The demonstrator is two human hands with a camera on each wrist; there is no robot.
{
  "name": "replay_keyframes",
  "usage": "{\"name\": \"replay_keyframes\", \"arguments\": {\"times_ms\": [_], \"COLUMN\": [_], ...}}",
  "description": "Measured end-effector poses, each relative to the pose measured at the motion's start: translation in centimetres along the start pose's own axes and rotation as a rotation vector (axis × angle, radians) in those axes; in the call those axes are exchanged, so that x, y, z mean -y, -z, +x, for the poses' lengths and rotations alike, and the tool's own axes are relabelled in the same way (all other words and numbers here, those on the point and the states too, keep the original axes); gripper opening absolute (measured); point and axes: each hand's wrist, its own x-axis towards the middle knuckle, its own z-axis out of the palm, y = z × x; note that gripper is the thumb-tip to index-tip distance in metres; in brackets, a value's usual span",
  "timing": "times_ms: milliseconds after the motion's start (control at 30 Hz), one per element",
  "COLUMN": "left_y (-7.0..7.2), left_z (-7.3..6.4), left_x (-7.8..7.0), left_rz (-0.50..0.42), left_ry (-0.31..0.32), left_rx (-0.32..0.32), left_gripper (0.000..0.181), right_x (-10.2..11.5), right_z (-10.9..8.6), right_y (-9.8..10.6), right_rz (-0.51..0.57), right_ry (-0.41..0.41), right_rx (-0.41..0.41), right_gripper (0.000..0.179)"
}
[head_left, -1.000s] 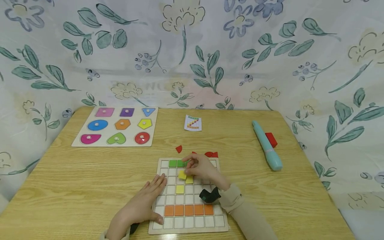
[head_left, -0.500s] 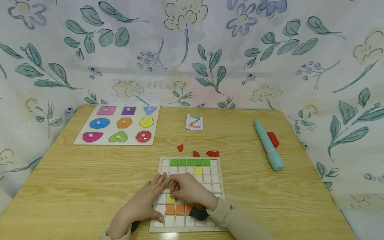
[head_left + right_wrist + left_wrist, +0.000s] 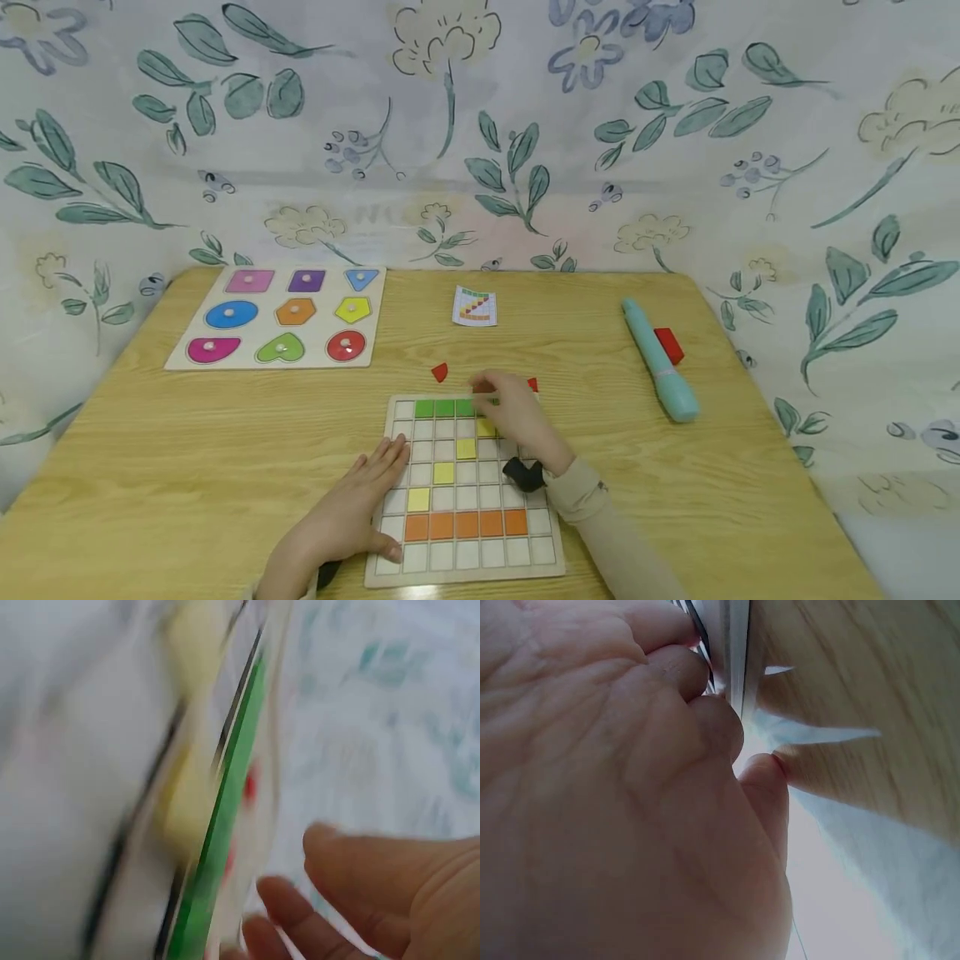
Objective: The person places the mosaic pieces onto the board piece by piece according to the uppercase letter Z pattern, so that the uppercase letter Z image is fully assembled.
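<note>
A white grid board (image 3: 465, 575) lies on the table. Across its top runs a row of green squares (image 3: 444, 408), and lower down a row of orange squares (image 3: 467, 525). Several yellow squares (image 3: 444, 473) climb diagonally between them. My left hand (image 3: 337, 508) rests on the board's left edge, fingers straight. Over the upper right of the board is my right hand (image 3: 519, 417), hiding part of the green row; in the right wrist view its thumb and fingers (image 3: 360, 877) are apart, nothing between them. Red wedge pieces (image 3: 440, 372) lie beyond the top edge, some behind the hand.
A small pattern card (image 3: 475, 307) lies farther back. At the back left sits a shape puzzle board (image 3: 171, 360) with knobbed pieces. On the right are a teal microphone-shaped object (image 3: 660, 362) and a red block (image 3: 669, 345). A floral cloth (image 3: 420, 183) hangs behind the table.
My right hand has set a yellow square at the diagonal's lower left, let it go and moved up and right toward the red wedges. The left hand stays on the board.
</note>
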Motion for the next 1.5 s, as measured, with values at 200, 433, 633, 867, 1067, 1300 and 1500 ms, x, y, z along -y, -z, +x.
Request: {"name": "replay_keyframes", "arguments": {"times_ms": [200,433,633,867,1067,1300,1500], "left_y": [0.1,0.1,0.0,-0.1,-0.1,-0.4,-0.3], "left_z": [-0.5,-0.4,-0.2,-0.2,-0.3,-0.3,-0.3], "left_x": [0.2,0.0,-0.1,0.0,0.1,0.3,0.4], "left_rz": [0.004,0.002,-0.003,-0.009,0.012,0.002,0.005], "left_ry": [0.005,-0.023,-0.022,-0.009,-0.025,-0.026,-0.023], "left_rx": [-0.007,-0.015,-0.012,-0.011,-0.006,-0.005,-0.011], "left_gripper": [0.124,0.125,0.124,0.124,0.123,0.122,0.121], "right_x": [-3.3,-4.2,-4.6,-4.8,-5.0,-4.6,-4.2], "right_z": [0.8,0.5,0.5,0.3,0.2,0.2,0.5], "right_y": [2.1,3.7,4.1,4.4,4.6,4.8,4.5], "right_rz": [-0.138,-0.142,-0.168,-0.157,-0.12,-0.015,0.178], "right_ry": [-0.12,-0.128,-0.139,-0.153,-0.134,-0.179,-0.167], "right_rx": [-0.121,-0.082,-0.097,-0.116,-0.14,-0.12,-0.02], "right_gripper": [0.037,0.042,0.041,0.033,0.027,0.024,0.025]}}
